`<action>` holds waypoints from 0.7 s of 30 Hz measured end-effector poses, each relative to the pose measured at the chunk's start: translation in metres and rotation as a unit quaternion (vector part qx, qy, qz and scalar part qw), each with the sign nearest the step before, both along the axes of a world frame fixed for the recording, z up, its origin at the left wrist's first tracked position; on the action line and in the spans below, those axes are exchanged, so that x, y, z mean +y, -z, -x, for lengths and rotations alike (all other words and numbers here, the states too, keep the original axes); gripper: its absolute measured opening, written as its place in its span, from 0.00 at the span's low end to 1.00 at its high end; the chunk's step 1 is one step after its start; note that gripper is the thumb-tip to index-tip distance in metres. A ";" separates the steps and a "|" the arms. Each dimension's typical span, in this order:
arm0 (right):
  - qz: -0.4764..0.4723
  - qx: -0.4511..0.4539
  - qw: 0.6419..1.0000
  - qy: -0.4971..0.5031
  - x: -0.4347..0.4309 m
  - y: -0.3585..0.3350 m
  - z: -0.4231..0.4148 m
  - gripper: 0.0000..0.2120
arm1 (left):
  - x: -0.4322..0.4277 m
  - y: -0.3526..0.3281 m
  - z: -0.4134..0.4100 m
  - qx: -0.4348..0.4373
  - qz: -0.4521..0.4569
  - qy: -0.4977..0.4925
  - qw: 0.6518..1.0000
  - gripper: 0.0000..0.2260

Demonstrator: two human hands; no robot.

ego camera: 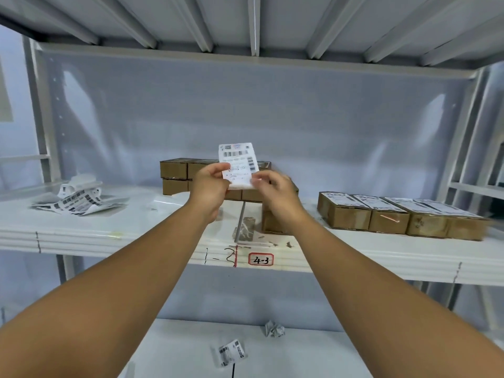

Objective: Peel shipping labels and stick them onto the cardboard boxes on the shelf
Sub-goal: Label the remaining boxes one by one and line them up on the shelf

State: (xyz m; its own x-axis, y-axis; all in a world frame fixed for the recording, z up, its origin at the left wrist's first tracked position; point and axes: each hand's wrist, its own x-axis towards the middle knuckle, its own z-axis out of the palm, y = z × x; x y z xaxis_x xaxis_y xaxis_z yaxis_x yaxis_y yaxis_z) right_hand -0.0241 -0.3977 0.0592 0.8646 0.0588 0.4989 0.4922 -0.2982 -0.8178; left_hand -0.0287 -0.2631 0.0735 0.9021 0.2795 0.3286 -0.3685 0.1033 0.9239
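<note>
I hold a white shipping label (239, 159) upright in front of me, above the middle of the shelf. My left hand (210, 184) pinches its lower left edge. My right hand (275, 186) pinches its lower right corner. Behind the label stands a stack of plain brown cardboard boxes (174, 173), two layers high. One more plain box (272, 222) sits below my right wrist. A row of boxes with labels on top (392, 214) stands at the right of the shelf.
A pile of loose label sheets (79, 200) lies at the left of the white shelf (109, 236). A tag reading 4-3 (261, 259) marks the front edge. On the lower shelf lie a crumpled paper (274, 328) and a discarded label (230, 351).
</note>
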 end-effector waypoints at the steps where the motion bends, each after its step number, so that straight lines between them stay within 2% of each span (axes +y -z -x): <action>1: -0.050 0.008 0.999 0.014 -0.005 -0.002 -0.003 0.06 | -0.001 0.001 -0.001 -0.001 -0.027 0.017 1.000 0.18; 3: -0.126 0.041 0.991 0.027 -0.019 -0.007 -0.008 0.06 | -0.005 0.004 -0.005 -0.002 -0.064 0.052 0.997 0.18; 5: -0.158 0.064 0.985 0.009 -0.032 -0.010 -0.010 0.07 | -0.011 0.006 -0.007 -0.006 -0.072 0.081 0.994 0.18; 9: -0.166 0.078 0.983 0.002 -0.053 -0.009 -0.021 0.12 | -0.028 0.010 -0.015 -0.015 -0.062 0.134 0.989 0.19; 13: -0.167 0.093 0.982 0.004 -0.069 -0.005 -0.032 0.08 | -0.040 0.014 -0.032 0.000 -0.054 0.151 0.987 0.16; 17: -0.150 0.091 0.984 0.009 -0.078 0.005 -0.044 0.09 | -0.047 0.018 -0.046 0.009 -0.062 0.169 0.984 0.16; 21: -0.171 0.096 0.981 0.008 -0.079 0.017 -0.050 0.10 | -0.050 0.025 -0.061 0.012 -0.004 0.178 0.984 0.15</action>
State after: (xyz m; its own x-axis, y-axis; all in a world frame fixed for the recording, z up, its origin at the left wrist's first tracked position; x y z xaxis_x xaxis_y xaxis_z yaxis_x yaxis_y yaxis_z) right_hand 0.0260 -0.4768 0.0423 0.9438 -0.0972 0.3160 0.3178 0.0029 -0.9481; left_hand 0.0318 -0.3135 0.0486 0.9501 -0.0581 0.3066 -0.2880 0.2145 0.9333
